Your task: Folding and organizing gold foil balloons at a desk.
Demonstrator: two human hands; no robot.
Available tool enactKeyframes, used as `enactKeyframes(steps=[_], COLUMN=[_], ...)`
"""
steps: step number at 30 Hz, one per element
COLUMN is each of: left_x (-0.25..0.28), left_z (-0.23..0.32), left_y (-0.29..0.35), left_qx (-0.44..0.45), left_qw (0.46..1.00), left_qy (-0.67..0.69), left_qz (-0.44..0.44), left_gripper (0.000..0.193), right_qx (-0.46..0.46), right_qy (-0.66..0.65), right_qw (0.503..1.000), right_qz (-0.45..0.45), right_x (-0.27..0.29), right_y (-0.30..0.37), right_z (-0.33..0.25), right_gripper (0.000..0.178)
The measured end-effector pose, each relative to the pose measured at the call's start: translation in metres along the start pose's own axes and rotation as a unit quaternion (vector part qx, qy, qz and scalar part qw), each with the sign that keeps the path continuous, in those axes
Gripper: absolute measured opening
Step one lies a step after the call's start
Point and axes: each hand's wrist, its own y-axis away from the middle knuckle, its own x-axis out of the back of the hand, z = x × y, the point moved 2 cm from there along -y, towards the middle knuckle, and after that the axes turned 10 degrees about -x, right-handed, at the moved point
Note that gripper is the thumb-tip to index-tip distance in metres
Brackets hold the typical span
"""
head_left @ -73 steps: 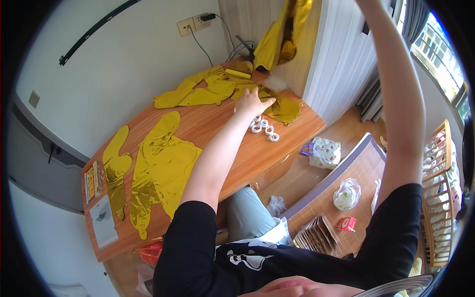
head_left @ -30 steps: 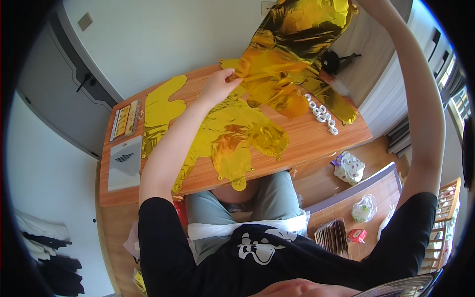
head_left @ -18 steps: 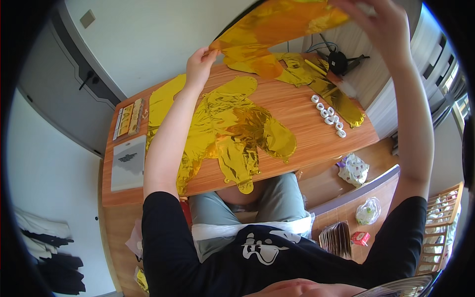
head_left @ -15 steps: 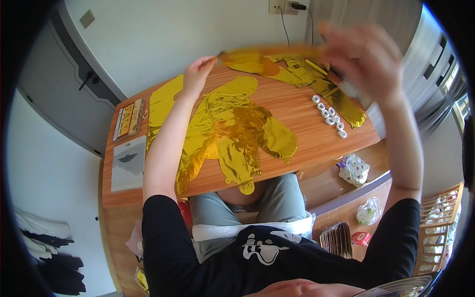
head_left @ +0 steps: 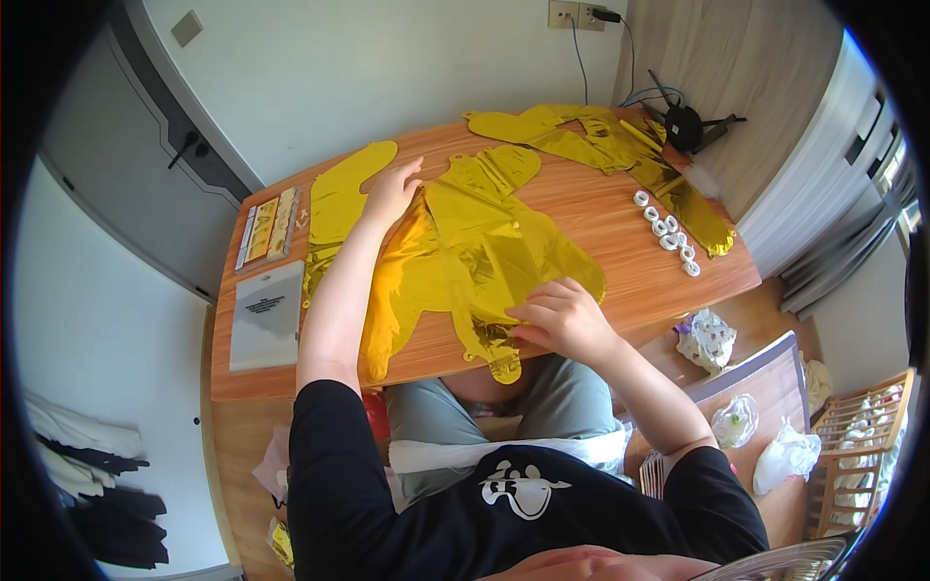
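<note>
Gold foil, thin and shiny, covers much of the wooden table (head_left: 581,198), and the wide foil shape (head_left: 484,242) between the hands lies at its middle, with its near tip poking past the near edge. Straight fold lines cross its face, and its left side is bunched into a crumpled, orange-tinted ridge.

The left hand (head_left: 392,194) is at the far left corner of this shape, fingers partly bent; whether they pinch the foil I cannot tell. The right hand (head_left: 562,318) is over the near part, thumb and fingers curved with a gap between them and nothing seen gripped.

Film this light probably calls for soft, flat fingers: steady the far left corner, then smooth outward from the middle toward the right and near sides, since poking could crease or tear it. The bunched left side likely wants lifting and relaying rather than pressing. Keeping strokes short of the white rolls (head_left: 670,242) at the right and the left foil piece (head_left: 334,198) should avoid dragging either.
</note>
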Motion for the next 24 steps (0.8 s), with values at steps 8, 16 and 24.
enactKeyframes(steps=[8,16,24], left_x=[0.028,0.037,0.041], left_z=[0.055,0.102,0.098], left_y=[0.040,0.094,0.104], left_qx=[0.105,0.141,0.078], left_qw=[0.987,0.923,0.945], left_qy=[-0.042,-0.115,-0.131], left_qz=[-0.116,-0.338,-0.288], left_gripper=[0.050,0.099,0.097], right_qx=[0.012,-0.068,-0.079], right_qy=[-0.162,-0.051,-0.058], right_qw=[0.978,0.992,0.986], right_qz=[-0.128,-0.094,-0.134], right_x=[0.006,-0.003,-0.023], right_y=[-0.024,-0.083,-0.096], right_z=[0.003,0.122,0.135], right_gripper=[0.025,0.019,0.018])
